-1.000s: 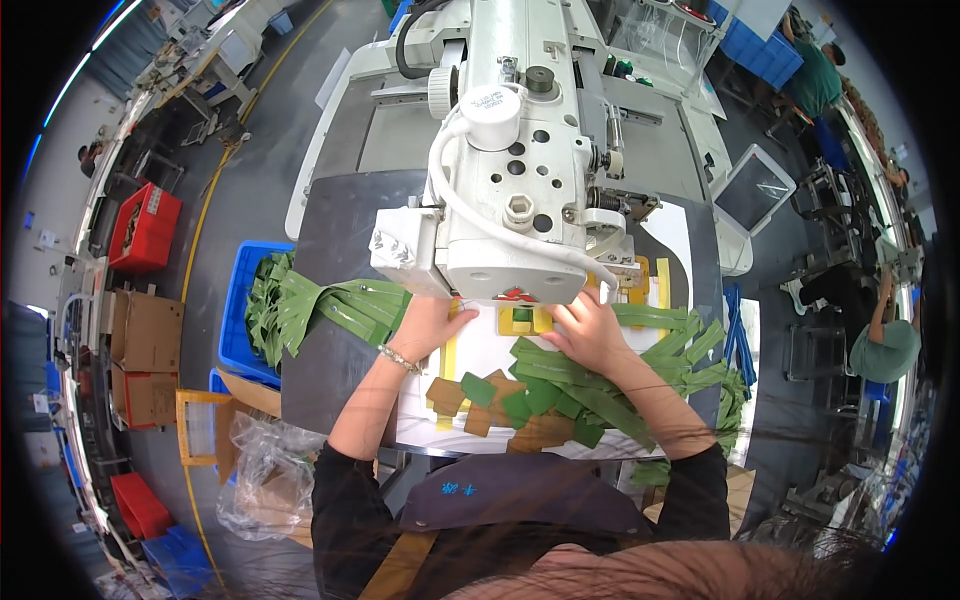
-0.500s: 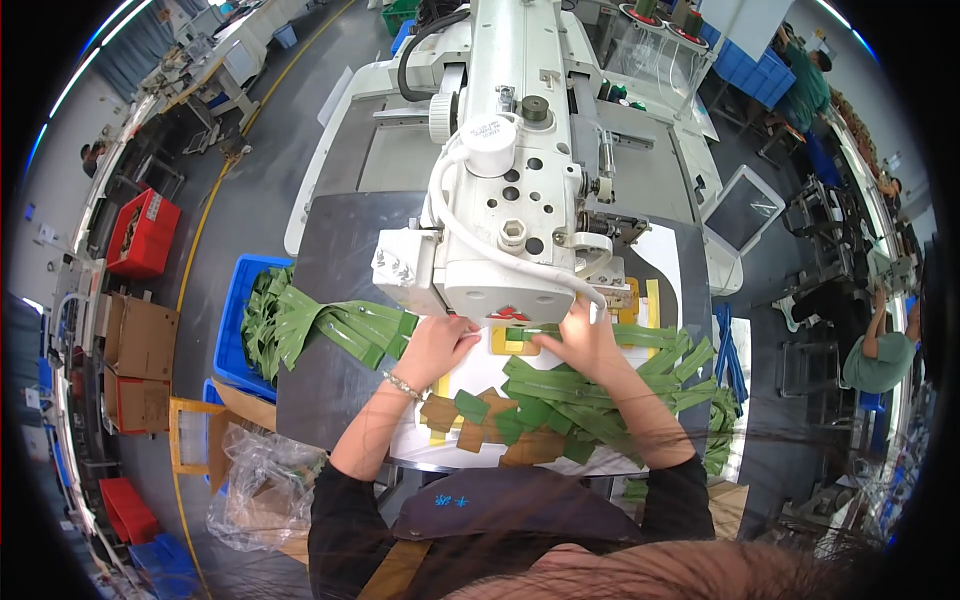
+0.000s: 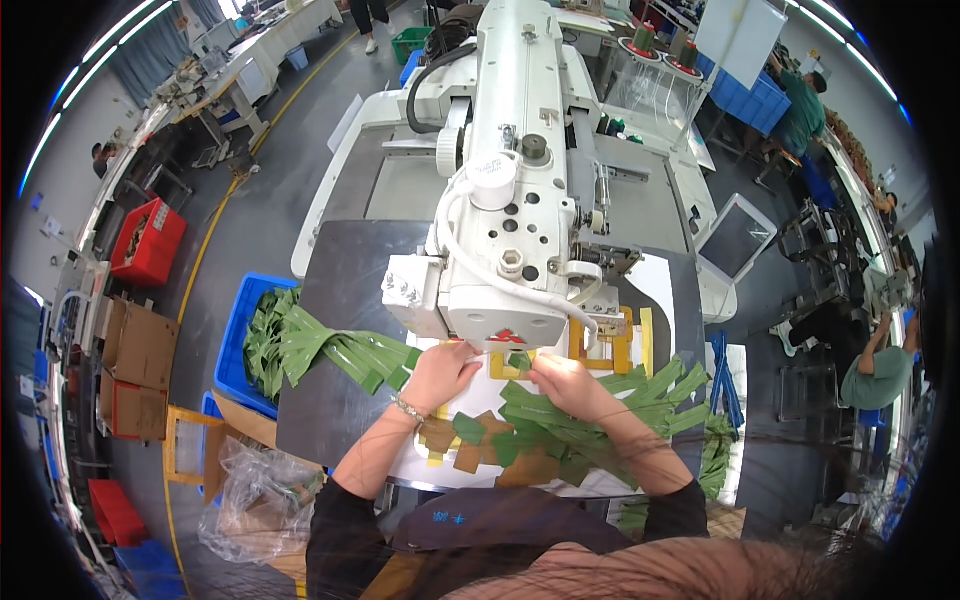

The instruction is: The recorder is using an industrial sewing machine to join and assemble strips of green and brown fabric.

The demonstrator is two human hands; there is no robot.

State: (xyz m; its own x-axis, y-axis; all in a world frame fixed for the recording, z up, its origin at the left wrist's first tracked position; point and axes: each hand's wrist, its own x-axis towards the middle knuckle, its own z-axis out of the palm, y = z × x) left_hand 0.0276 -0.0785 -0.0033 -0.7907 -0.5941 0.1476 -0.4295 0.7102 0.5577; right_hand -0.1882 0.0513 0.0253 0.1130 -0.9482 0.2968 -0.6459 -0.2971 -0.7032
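Note:
Under the head of a white sewing machine (image 3: 505, 300), my right hand (image 3: 572, 385) pinches a small green fabric piece (image 3: 519, 361) above a yellow frame (image 3: 497, 368). To its left, my left hand (image 3: 443, 376) has its fingers bent, thumb toward the index finger, at the white plate. Whatever the left fingertips hold, if anything, is hidden. Beside the left hand lie the ends of a bundle of green fabric strips (image 3: 345, 350). More green strips (image 3: 550, 415) lie under my right wrist. Nearer me are loose green and brown patches (image 3: 487, 440).
A blue bin (image 3: 240, 345) at the left holds green strips. A yellow clamp frame (image 3: 625, 340) sits right of the needle area. A tilted screen (image 3: 737, 238) stands at the right. Blue strips (image 3: 726, 380) hang near the table's right edge. A clear plastic bag (image 3: 262, 495) lies lower left.
My right hand has turned and drawn toward me, its fingertips now on the green piece. The strip that ran right across the yellow frames no longer lies there. The view has tilted slightly.

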